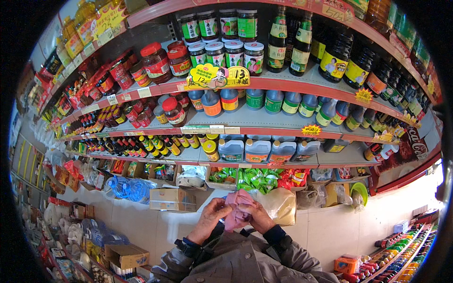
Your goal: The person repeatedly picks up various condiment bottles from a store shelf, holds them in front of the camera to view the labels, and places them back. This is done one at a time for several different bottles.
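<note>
A crumpled pink cloth [237,213] is held between my two hands, close in front of my jacket. My left hand [211,216] pinches its left side between thumb and fingers. On the other side, my right hand [257,214] grips the cloth's upper right part, with the fingers bent. The cloth hides some of the fingertips. Beyond the hands, green plastic packets [259,179] fill an open box under the lowest shelf, and a tan bag [284,208] stands on the floor just past my right hand.
Shelves [198,131] of jars and sauce bottles curve across the view. Large jugs [231,151] stand on the lowest one. On the floor are a closed cardboard box [169,200] and blue-tinted water bottles [129,189]. Drink bottles [400,244] line racks at lower right; an open carton [131,257] is at lower left.
</note>
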Available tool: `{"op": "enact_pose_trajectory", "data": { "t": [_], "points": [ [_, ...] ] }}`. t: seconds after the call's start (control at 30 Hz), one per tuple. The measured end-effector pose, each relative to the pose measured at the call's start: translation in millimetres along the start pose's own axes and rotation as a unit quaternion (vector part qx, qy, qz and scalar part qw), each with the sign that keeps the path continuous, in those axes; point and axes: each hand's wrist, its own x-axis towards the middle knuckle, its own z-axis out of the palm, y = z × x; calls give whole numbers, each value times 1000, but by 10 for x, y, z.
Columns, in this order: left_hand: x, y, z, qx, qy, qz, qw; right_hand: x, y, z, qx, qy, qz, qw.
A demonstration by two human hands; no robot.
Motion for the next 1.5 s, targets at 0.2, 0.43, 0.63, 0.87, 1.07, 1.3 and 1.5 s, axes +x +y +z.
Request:
{"op": "enact_pose_trajectory", "data": {
  "t": [0.2, 0.43, 0.63, 0.87, 1.07, 1.3, 1.5],
  "points": [
    [-16, -120, -68, 33, -28, -10, 999, -7, 53, -10, 0, -6, -15, 1000],
    [-76, -160, -100, 38, -29, -18, 999, -25, 95, 29, -35, 1, 1, 999],
    [-68, -204, -67, 30, -39, -9, 999, -116, 66, -21, -45, 19, 9, 999],
    [138, -138, -164, 43, -101, -10, 994, -59, 18, 31, -28, 56, -39, 997],
    [272, 10, -413, 0, -134, -17, 991, 96, 41, 265, -10, 87, -57, 995],
    [398, 43, -669, 41, -133, -20, 990, 281, 92, 388, -14, 121, -42, 992],
    [511, 14, -832, -3, -139, -44, 989, 394, 86, 415, -26, 106, -30, 994]
  ]
}}
